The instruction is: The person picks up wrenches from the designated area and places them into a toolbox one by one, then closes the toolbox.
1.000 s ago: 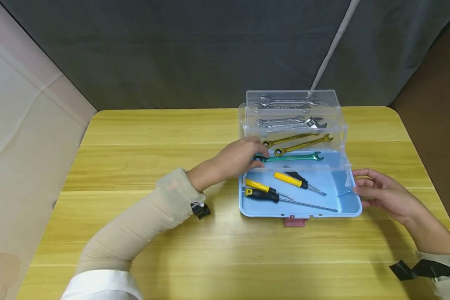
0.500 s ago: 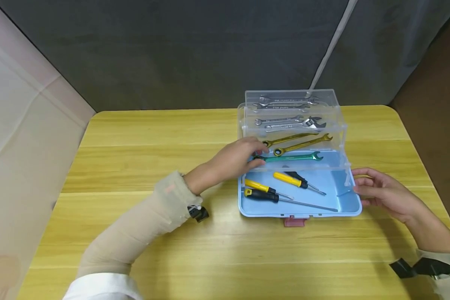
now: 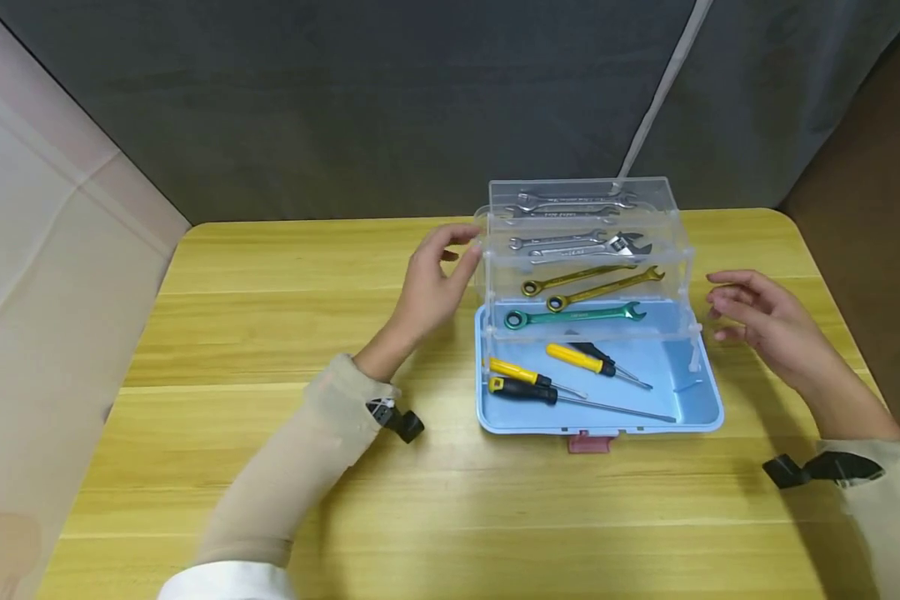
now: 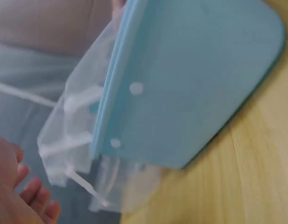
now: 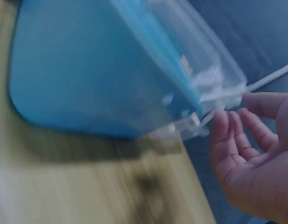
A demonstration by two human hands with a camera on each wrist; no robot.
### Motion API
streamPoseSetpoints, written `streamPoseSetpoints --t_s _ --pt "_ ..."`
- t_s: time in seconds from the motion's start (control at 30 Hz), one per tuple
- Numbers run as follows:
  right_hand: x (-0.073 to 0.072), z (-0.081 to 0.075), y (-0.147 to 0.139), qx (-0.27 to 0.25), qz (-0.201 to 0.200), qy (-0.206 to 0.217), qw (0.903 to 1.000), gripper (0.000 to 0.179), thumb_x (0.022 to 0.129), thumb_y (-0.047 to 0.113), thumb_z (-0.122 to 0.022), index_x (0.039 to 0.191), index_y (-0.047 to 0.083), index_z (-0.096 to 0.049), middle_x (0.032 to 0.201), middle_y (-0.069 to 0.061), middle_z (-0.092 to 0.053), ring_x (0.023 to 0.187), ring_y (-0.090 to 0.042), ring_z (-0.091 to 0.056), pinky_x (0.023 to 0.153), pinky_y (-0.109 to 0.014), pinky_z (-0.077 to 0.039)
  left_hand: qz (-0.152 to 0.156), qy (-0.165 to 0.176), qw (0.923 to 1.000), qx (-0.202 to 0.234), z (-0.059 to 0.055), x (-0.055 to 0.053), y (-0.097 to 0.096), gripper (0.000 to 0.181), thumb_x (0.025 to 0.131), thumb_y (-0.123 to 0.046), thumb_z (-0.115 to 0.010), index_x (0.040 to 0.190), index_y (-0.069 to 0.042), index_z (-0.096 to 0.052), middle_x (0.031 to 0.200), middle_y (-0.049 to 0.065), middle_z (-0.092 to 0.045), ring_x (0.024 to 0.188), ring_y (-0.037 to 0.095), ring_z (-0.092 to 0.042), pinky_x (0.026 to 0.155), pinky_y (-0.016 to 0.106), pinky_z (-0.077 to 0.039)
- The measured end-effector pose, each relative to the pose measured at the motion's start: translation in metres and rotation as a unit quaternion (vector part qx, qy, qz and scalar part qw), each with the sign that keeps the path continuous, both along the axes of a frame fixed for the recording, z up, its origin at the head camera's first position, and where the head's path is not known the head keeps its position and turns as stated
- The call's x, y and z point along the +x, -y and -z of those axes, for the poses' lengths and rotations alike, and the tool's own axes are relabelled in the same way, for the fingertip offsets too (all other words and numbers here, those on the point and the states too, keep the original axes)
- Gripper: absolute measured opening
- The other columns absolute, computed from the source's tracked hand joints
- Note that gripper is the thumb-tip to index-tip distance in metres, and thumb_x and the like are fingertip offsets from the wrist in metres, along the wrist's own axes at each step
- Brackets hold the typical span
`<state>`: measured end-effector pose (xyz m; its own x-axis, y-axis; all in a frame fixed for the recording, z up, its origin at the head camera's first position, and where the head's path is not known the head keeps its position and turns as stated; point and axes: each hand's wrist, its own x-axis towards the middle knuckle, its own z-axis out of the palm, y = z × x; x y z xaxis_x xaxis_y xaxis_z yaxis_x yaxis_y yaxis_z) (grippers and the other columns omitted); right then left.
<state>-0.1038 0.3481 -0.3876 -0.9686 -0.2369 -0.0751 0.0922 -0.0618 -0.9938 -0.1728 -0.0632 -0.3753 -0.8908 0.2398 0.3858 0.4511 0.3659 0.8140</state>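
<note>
A light blue toolbox [image 3: 600,432] stands with its clear tiered trays [image 3: 585,337] raised. A green ratchet wrench [image 3: 576,316] lies on the lowest tray, gold wrenches [image 3: 611,289] behind it, and several silver wrenches [image 3: 562,241] farther back. In the blue base lie yellow-handled screwdrivers [image 3: 573,358] and a long black-handled screwdriver [image 3: 525,390]. My left hand [image 3: 431,283] is at the back left of the trays, fingertips right by their clear edge, holding nothing. My right hand [image 3: 776,329], fingers loosely bent, is beside the box's right side; the right wrist view shows its fingertips near the tray corner.
The toolbox sits on a wooden table [image 3: 307,300] toward its back right. A pink latch [image 3: 589,443] hangs at the box's front. A dark curtain [image 3: 345,108] rises behind the table, with a pale wall [image 3: 45,233] on the left and a brown one [image 3: 877,192] on the right.
My left hand has let go of the green wrench's ring end and moved back and left to the trays' edge. My right hand has left the box's right side and moved back.
</note>
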Motion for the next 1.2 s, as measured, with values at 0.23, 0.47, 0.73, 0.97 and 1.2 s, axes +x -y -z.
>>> streamPoseSetpoints --t_s 0.23,0.47,0.73,0.97,1.2 --pt "-0.038 0.009 0.000 0.111 0.001 0.006 0.9937 0.048 0.098 0.021 -0.049 0.143 0.014 -0.034 0.138 -0.009 -0.036 0.114 -0.012 -0.046 0.083 -0.017 -0.048 -0.023 0.204 0.9757 0.076 0.022 -0.022 0.007 0.054 0.099 -0.028 -0.048 0.144 -0.002 -0.031 0.146 0.012 -0.033 0.133 0.022 -0.033 0.106 0.037 -0.032" --pt "-0.059 0.019 0.008 0.194 -0.063 0.019 0.9788 0.053 0.100 0.030 -0.041 0.149 0.027 -0.021 0.147 -0.008 -0.027 0.123 -0.016 -0.037 0.087 -0.014 -0.043 0.032 0.367 0.9172 0.152 0.033 -0.032 -0.003 0.052 0.101 -0.016 -0.042 0.146 0.002 -0.024 0.148 0.018 -0.030 0.132 0.024 -0.037 0.098 0.035 -0.042" --pt "-0.061 0.022 0.014 0.232 -0.067 0.048 0.9693 0.061 0.097 0.042 -0.043 0.150 0.027 -0.019 0.149 -0.009 -0.024 0.130 -0.028 -0.032 0.102 -0.042 -0.031 0.052 0.359 0.9179 0.160 0.041 -0.032 -0.007 0.041 0.098 -0.005 -0.047 0.139 -0.002 -0.042 0.134 0.013 -0.050 0.115 0.021 -0.053 0.093 0.028 -0.046" --pt "-0.061 0.021 0.015 0.238 -0.044 0.056 0.9687 0.058 0.097 0.042 -0.043 0.149 0.024 -0.025 0.146 -0.008 -0.029 0.124 -0.021 -0.037 0.104 -0.039 -0.034 0.051 0.360 0.9137 0.181 0.044 -0.036 -0.008 0.043 0.096 -0.001 -0.048 0.138 0.001 -0.042 0.134 0.016 -0.050 0.114 0.022 -0.054 0.091 0.027 -0.047" --pt "-0.061 0.019 0.018 0.219 -0.027 0.057 0.9736 0.055 0.097 0.038 -0.045 0.148 0.025 -0.027 0.144 -0.006 -0.030 0.120 -0.022 -0.036 0.099 -0.028 -0.039 0.048 0.347 0.9201 0.174 0.047 -0.037 -0.006 0.046 0.095 -0.002 -0.051 0.140 -0.006 -0.042 0.138 0.011 -0.047 0.120 0.021 -0.052 0.093 0.026 -0.045"
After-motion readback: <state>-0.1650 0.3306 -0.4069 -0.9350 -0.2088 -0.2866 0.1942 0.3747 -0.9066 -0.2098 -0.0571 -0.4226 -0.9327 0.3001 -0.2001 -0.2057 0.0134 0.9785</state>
